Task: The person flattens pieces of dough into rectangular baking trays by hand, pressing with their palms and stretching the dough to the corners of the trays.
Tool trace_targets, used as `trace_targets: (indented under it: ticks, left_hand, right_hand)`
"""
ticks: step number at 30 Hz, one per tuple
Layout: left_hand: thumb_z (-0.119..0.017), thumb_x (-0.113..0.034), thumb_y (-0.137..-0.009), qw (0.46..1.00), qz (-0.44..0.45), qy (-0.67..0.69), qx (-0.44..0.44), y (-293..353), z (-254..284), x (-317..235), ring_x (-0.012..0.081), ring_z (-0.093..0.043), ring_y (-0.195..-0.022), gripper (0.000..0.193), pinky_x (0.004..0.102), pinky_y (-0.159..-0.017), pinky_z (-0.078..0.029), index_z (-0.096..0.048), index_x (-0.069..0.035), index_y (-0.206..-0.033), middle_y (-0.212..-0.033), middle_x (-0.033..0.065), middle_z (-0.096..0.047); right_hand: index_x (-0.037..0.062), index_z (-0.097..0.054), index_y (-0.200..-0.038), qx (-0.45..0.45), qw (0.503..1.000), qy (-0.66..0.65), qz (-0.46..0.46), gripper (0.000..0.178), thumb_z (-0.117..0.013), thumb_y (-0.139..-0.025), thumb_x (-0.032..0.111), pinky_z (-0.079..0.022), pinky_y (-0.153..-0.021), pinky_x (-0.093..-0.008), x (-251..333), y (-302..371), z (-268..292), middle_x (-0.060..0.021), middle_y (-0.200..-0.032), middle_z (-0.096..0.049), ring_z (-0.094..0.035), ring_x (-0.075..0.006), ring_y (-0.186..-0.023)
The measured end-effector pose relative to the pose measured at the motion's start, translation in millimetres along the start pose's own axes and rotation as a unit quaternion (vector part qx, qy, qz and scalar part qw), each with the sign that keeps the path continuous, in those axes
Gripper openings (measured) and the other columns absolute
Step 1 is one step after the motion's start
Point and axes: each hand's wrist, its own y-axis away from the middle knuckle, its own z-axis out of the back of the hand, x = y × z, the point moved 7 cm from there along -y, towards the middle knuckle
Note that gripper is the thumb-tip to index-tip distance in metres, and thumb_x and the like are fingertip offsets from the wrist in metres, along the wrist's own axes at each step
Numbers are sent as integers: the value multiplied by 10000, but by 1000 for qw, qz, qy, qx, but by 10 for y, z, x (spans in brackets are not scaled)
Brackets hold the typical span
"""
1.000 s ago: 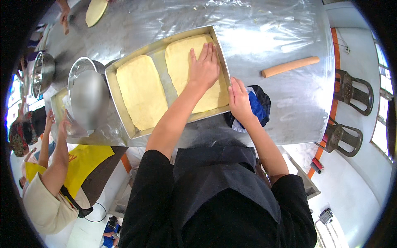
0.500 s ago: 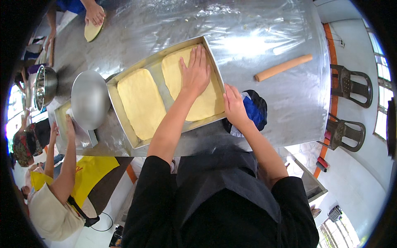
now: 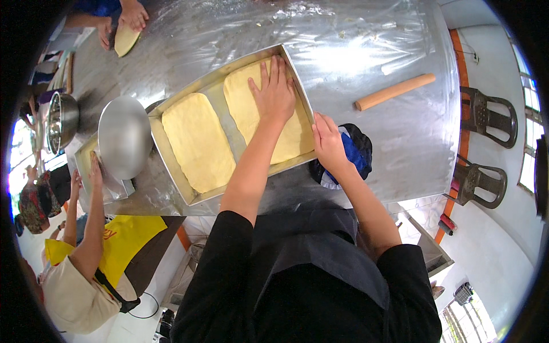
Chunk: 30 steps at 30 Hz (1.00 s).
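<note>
A rectangular metal baking pan (image 3: 176,182) lies tilted on the table before me, with two flat slabs of pale yellow dough side by side in it. My left hand (image 3: 275,94) lies flat on the right dough slab (image 3: 243,94), fingers stretched towards its far right corner. The left dough slab (image 3: 198,143) lies untouched, with a strip of pan floor between the two. At the pan's right wall, my right hand (image 3: 328,143) grips the rim, thumb against the wall. Next to that hand is a bundled blue and black cloth item (image 3: 357,150), partly hidden.
A wooden rolling pin (image 3: 396,92) rests to the right on the metal table (image 3: 400,154). Left of the pan are a metal bowl (image 3: 123,137) and a deeper bowl (image 3: 70,120). A co-worker's hands (image 3: 96,171) work at another pan; another person's hand (image 3: 134,16) presses dough far left.
My left hand has slid slightly right across the dough towards the pan's far right corner. The pan and my right hand have shifted a little right. A second co-worker's hand appears at the far left.
</note>
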Motion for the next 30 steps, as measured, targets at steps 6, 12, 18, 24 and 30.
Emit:
trace_targets:
  ticks: [6, 12, 18, 24, 30]
  left_hand:
    - [-445, -246, -915, 990, -52, 87, -102, 80, 118, 38, 268, -292, -1352, 448, 630, -1043, -136, -448, -110, -1342, -1425, 11, -393]
    - [-454, -205, -905, 990, -102, -55, -75, 166, 103, -119, 285, -308, -1346, 432, 675, -986, -197, -464, -50, -1308, -1414, 79, -404]
    - [-446, -215, -903, 991, -102, 48, -66, 61, 44, -37, 269, -300, -1350, 477, 664, -992, -217, -408, -32, -1342, -1442, 91, -360]
    - [-440, -229, -883, 992, -92, -62, -61, -39, 80, -48, 235, -306, -1344, 499, 606, -1011, -232, -428, -20, -1336, -1415, 86, -400]
    - [-439, -224, -878, 991, -112, -39, -61, -118, 110, 20, 221, -325, -1331, 487, 579, -1021, -224, -440, -33, -1326, -1419, 64, -398]
  right_hand:
    - [-73, -483, -1185, 5, 999, 36, 12, 306, -445, -909, 55, -388, -943, -425, 3, 6, -7, -228, -1213, -529, -512, -379, -1098]
    - [-77, -466, -1205, 1, 1000, 25, 15, 325, -432, -913, 61, -375, -964, -424, -21, 13, -41, -237, -1237, -515, -493, -383, -1133]
    - [-75, -477, -1176, -11, 1000, 24, 10, 312, -459, -895, 59, -375, -952, -447, -6, 25, -25, -254, -1207, -522, -504, -392, -1105]
    - [-73, -481, -1166, -16, 1000, 10, 23, 305, -470, -890, 56, -378, -941, -454, -36, 17, -56, -257, -1188, -525, -503, -391, -1102]
    - [-74, -473, -1191, -4, 1000, 19, 14, 314, -441, -906, 55, -375, -963, -439, 3, 16, -7, -250, -1203, -522, -494, -388, -1120]
